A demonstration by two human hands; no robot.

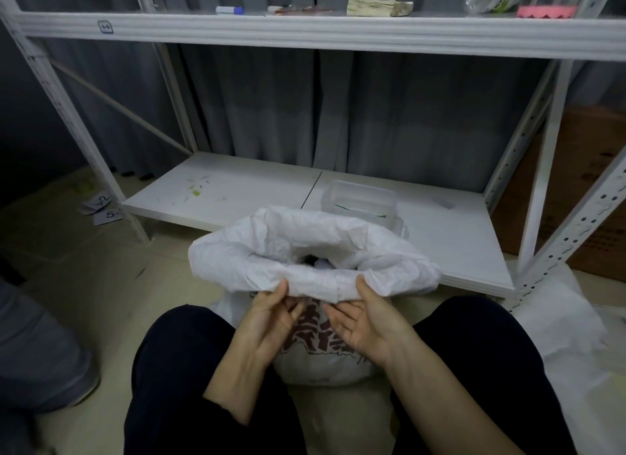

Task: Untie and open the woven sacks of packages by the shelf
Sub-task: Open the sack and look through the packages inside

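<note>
Two knees in dark trousers [176, 370], nearest, either side of the hands. Left hand [271, 315] and right hand [366, 322]: palms up, thumbs over the rolled rim, fingers curled beneath, each pinching the near edge of the sack [305, 251]. Sack: white woven, mouth open and rolled down, standing on the floor between the knees, red print below the hands. Beyond it, a clear plastic box [359, 200] on the bottom board of a white shelf [305, 31]. Behind, grey curtain [271, 109].
</note>
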